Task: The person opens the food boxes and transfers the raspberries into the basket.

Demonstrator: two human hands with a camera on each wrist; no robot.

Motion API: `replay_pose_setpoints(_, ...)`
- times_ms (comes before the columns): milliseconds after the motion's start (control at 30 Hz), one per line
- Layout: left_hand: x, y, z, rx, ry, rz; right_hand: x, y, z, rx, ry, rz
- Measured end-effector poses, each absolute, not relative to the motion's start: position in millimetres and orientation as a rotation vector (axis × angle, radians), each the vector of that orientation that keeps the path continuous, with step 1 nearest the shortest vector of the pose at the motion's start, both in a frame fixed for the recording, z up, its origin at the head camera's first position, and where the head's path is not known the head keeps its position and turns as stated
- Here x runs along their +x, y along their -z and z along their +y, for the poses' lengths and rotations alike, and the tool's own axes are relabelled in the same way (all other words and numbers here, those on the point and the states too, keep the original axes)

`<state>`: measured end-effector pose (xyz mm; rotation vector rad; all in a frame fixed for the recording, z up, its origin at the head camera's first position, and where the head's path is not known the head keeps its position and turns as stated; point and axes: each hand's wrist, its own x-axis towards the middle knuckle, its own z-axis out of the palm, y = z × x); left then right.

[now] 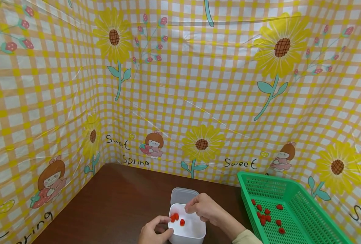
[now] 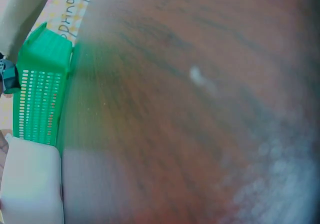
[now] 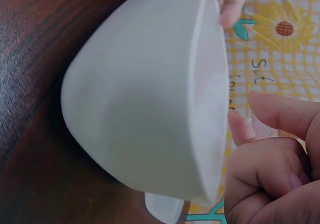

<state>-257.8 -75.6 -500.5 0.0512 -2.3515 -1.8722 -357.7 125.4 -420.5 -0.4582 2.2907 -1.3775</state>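
Note:
A square white plastic box (image 1: 187,234) stands with its top uncovered, three small red berries (image 1: 182,222) lying inside; they look like strawberries. My left hand (image 1: 155,230) grips the box's left rim, thumb at the near left corner and fingertips beside two of the berries. Above the box's right side is my right hand (image 1: 205,209), its fingers curled. In the right wrist view, thumb and index finger of the right hand (image 3: 272,169) are slightly apart, and nothing shows between them. A translucent lid (image 1: 183,194) sits right behind the box; whether it is joined to the box I cannot tell.
To the right, a green perforated basket (image 1: 302,193) holds several more red berries (image 1: 267,218). Both stand on a dark brown wooden table (image 1: 122,200). A checked cloth with sunflowers (image 1: 180,101) hangs around the table's back and sides.

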Motion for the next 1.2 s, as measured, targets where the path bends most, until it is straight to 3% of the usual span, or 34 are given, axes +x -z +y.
replay_pose_setpoints(1200,-259.8,503.3,-79.5,-0.039,1.854,-2.345,-348.9,467.0,87.9,-0.634,1.286,2.513)
